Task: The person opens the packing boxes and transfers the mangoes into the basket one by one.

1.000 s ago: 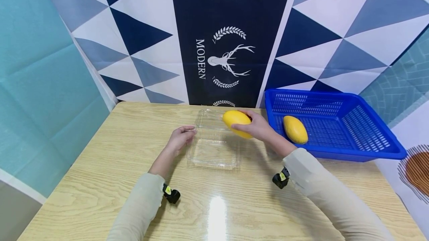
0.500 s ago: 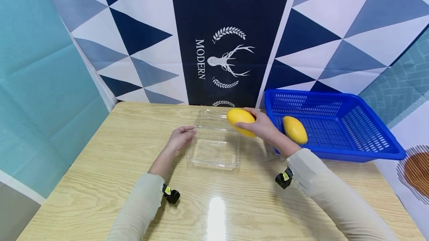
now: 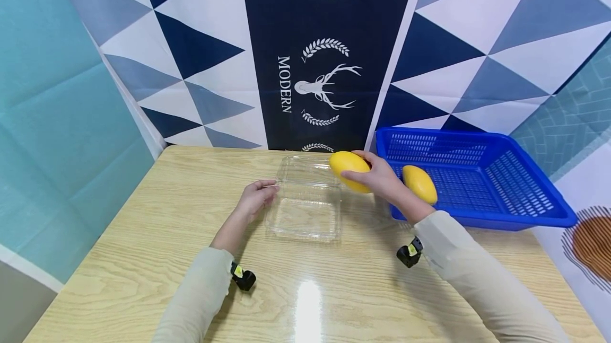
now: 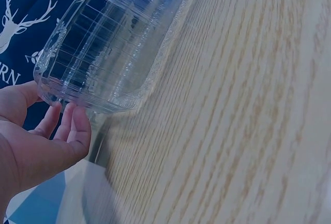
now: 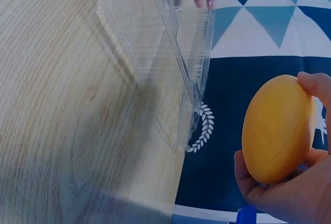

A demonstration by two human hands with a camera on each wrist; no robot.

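A yellow mango is in the grip of my right hand, raised over the right side of an open clear plastic clamshell box. Seen from the right wrist, thumb and fingers curl around the mango, leaving most of its skin showing. My left hand is at the box's left side, near the fold between its lid and base. In the left wrist view, the fingertips pinch the edge of the clear box. A second mango lies in the blue plastic basket.
The basket stands at the back right of the wooden table, just right of my right forearm. A patterned cloth backdrop rises directly behind the table's far edge. Each wrist carries a small black camera.
My right hand has moved the mango to the right and slightly up, from over the box toward its right edge. The left hand, box and basket stay in place.
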